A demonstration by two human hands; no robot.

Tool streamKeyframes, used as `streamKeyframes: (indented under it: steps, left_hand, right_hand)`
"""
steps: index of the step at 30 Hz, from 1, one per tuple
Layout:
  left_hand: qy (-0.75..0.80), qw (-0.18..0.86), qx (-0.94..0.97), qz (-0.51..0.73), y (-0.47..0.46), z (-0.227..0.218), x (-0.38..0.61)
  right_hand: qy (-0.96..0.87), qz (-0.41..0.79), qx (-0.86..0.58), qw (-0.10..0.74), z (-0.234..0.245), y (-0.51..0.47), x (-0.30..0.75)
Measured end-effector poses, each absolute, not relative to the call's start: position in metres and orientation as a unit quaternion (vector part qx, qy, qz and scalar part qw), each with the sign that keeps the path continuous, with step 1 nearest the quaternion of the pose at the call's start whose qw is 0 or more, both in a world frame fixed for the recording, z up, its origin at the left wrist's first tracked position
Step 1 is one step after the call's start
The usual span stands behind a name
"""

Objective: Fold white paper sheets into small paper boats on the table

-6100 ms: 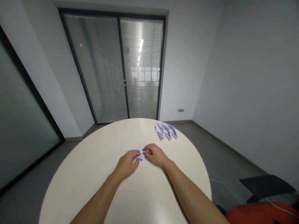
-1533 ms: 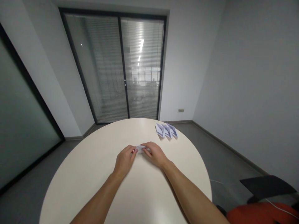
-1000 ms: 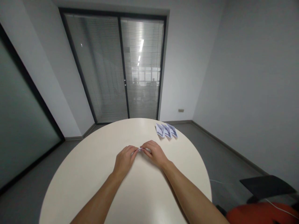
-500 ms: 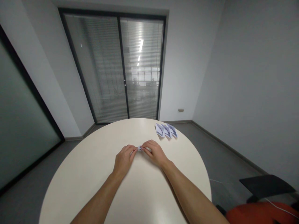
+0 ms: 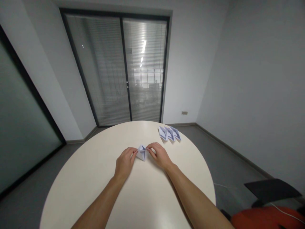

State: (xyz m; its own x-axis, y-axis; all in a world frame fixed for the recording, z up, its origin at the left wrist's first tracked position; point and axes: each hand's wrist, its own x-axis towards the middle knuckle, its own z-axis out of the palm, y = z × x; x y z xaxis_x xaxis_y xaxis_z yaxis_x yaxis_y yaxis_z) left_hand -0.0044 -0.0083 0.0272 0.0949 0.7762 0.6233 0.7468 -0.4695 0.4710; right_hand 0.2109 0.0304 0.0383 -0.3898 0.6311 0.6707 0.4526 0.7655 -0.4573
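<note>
My left hand (image 5: 124, 162) and my right hand (image 5: 160, 155) meet over the middle of the round, cream tabletop (image 5: 95, 178), and between them is 1 small folded paper (image 5: 142, 152), white with bluish-grey print; it sits just above the tabletop or touching it, I cannot tell which. The fingers (image 5: 133, 152) of my left hand are closed in a pinch on its left corner; the fingers (image 5: 149, 148) of my right hand are closed in a pinch on its right corner; so both hands grip the same piece. The folded paper lies straight ahead of me, directly between the 2 sets of fingertips; its long upper edge runs left to right from one pinch to the other, and it tapers to a point that faces back toward me. Neither hand is clearly nearer; each holds its own end.

Farther away and to the right, near the far rim, 3 more folded papers (image 5: 169, 133) lie in an overlapping row, well apart from my hands; my right hand is the closer one to them. Beyond the tabletop is a glass door with blinds (image 5: 124, 70); at the lower right is a black chair (image 5: 271, 189).
</note>
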Motion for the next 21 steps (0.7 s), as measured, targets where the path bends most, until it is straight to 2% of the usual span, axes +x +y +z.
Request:
streamKeyframes:
  steps: [21]
  left_hand:
    - [0.594, 0.083, 0.638, 0.483, 0.001, 0.017, -0.015]
  right_hand:
    - [-0.772, 0.141, -0.407, 0.468, 0.025, 0.039, 0.217]
